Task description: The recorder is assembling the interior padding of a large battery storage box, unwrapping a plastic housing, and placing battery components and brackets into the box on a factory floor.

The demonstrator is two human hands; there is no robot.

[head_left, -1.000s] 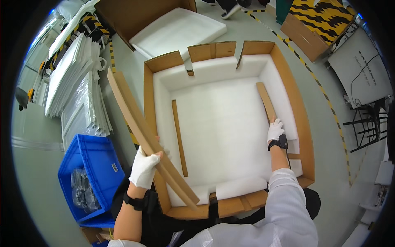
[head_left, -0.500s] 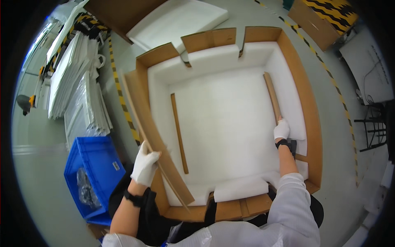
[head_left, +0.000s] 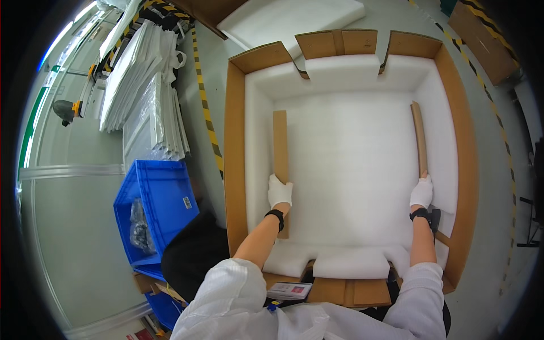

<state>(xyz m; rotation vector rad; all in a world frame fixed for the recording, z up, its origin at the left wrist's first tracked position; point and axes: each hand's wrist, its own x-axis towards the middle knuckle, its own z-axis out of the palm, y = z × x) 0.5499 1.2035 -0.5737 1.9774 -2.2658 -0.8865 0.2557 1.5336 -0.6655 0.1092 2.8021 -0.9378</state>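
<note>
Panels [head_left: 139, 79], white and thin, lean in a stack at the upper left of the frame, some sheathed in clear film. Below them, at the left of the frame, stands a blue bin [head_left: 170, 184] holding bagged items [head_left: 141, 229] in clear plastic, their contents indistinct. Black-and-yellow tape [head_left: 207, 122] runs along the floor between the panels and an open cardboard carton [head_left: 235, 141], which fills the centre and right of centre. Within the carton's left side, a flat brown strip [head_left: 280, 141] lies lengthwise on the white foam lining [head_left: 345, 170], near its left wall. The gloved left hand [head_left: 280, 192] covers the strip below its middle, fingers closed over it with the thumb along the right edge; the strip's lower end emerges beneath the wrist. At the lower centre, a card holder [head_left: 289, 290] lies by the carton's near edge; at the upper centre, a white slab [head_left: 292, 22] rests beyond the far flaps. At right of centre, a second brown strip [head_left: 420, 139] stretches upward beside the right foam wall. The gloved right hand [head_left: 421, 192] grips its lower part, fingertips closed around it; the portion under the palm is hidden.
</note>
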